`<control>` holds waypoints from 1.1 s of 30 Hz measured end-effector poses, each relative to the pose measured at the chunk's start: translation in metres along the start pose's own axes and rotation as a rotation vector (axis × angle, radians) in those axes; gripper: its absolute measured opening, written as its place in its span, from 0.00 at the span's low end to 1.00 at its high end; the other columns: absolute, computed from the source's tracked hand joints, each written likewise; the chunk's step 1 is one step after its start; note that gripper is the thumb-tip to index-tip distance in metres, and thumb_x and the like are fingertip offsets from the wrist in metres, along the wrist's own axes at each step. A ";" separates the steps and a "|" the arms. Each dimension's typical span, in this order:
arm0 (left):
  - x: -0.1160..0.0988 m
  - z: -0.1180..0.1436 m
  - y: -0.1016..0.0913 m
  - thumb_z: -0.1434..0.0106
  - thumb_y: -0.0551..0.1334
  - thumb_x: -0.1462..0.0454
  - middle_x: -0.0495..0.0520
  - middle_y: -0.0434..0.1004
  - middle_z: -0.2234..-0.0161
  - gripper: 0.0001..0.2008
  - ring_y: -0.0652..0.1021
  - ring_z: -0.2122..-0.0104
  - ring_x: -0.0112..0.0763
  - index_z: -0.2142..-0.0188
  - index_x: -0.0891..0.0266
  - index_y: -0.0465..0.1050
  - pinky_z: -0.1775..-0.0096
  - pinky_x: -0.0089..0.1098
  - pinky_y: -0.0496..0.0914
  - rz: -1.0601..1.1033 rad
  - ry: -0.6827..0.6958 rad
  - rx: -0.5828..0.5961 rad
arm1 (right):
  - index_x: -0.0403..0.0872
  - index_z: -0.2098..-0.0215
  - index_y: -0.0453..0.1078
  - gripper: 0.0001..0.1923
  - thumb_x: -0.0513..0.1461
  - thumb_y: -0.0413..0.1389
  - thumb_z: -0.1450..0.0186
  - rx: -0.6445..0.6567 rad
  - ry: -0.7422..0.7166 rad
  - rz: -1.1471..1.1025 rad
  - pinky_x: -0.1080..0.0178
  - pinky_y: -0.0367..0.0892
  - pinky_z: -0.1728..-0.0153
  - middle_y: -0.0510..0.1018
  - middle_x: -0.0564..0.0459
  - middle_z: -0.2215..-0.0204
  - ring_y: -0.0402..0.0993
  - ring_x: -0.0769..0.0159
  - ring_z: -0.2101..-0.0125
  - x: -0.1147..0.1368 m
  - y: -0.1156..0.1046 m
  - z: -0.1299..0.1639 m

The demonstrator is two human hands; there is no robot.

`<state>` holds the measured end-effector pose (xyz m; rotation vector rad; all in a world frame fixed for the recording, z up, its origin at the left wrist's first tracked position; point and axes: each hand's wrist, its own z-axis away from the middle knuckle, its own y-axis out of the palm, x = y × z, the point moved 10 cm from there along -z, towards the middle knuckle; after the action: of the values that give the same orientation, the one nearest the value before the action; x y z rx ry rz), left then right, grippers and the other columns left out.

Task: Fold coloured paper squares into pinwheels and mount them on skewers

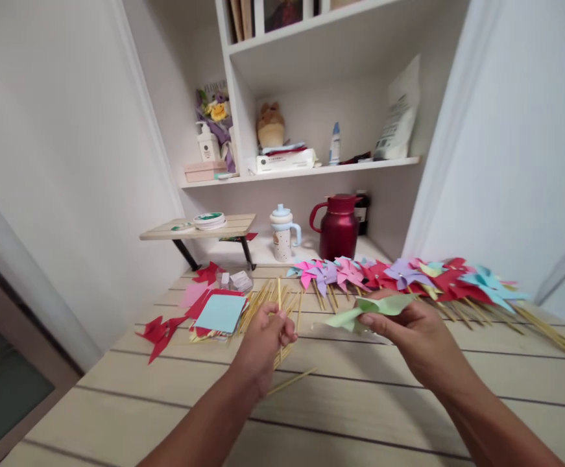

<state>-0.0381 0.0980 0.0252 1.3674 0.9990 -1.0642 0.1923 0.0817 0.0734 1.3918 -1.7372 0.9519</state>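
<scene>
Upright in my left hand (268, 340) is a thin wooden stick (279, 293), pinched between thumb and fingers. My right hand (408, 327) grips a pale green paper pinwheel (384, 306), its vanes spreading to both sides of the thumb. The two hands are apart, above the table. Behind my left hand lies a loose pile of wooden sticks (263, 301), and one single stick (292, 381) rests just below it. Beyond my right hand, a row of finished pinwheels (350, 274) on sticks lies across the table in pink, purple, red and blue.
Left on the wooden table (340, 415) are a stack of coloured paper squares (221, 314), red folded paper (160, 334) and small clear boxes (238, 280). At the back stand a small raised shelf (165, 231), a toddler cup (282, 237) and a red jug (339, 227).
</scene>
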 end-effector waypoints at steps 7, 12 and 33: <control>0.027 -0.020 0.040 0.40 0.64 0.54 0.42 0.63 0.80 0.23 0.58 0.80 0.21 0.51 0.67 0.72 0.70 0.27 0.59 0.031 -0.026 0.132 | 0.49 0.66 0.76 0.05 0.41 0.60 0.35 0.022 -0.277 0.209 0.64 0.70 0.74 0.82 0.51 0.71 0.78 0.62 0.70 0.034 -0.021 0.001; 0.042 -0.015 0.031 0.37 0.60 0.50 0.44 0.61 0.81 0.21 0.57 0.80 0.23 0.56 0.66 0.77 0.76 0.27 0.51 -0.133 -0.026 0.112 | 0.50 0.61 0.74 0.08 0.32 0.57 0.35 0.128 -0.617 0.348 0.59 0.71 0.59 0.80 0.52 0.66 0.77 0.62 0.62 0.079 0.003 0.022; -0.042 0.034 0.037 0.30 0.54 0.61 0.49 0.82 0.67 0.12 0.78 0.69 0.32 0.58 0.54 0.77 0.66 0.30 0.68 -0.862 0.673 0.012 | 0.48 0.59 0.75 0.12 0.28 0.56 0.37 0.184 -0.792 0.547 0.55 0.71 0.62 0.82 0.50 0.68 0.77 0.59 0.65 0.094 0.032 0.035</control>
<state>-0.0142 0.0616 0.0746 1.3446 2.2099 -1.2190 0.1416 0.0124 0.1346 1.5640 -2.7836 0.9056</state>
